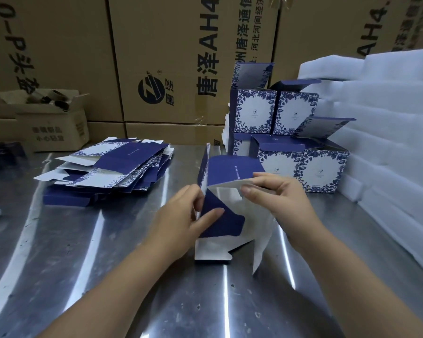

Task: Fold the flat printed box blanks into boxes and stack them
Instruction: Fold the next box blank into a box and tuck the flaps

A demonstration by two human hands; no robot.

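The table (pixel 132 276) is bare sheet metal, glossy enough to throw long streaky reflections, with a few dark specks and scuffs on it. The half-folded blank (pixel 226 223) is thin card: smooth matt navy print outside, plain white inside. Same card on the pile of flat blanks (pixel 122 164) and the folded boxes (pixel 254 111). The big cartons (pixel 171 57) are brown corrugated cardboard, matt, with shiny clear tape (pixel 198 120) on a seam. The foam sheets (pixel 388 118) look white, soft and matt.
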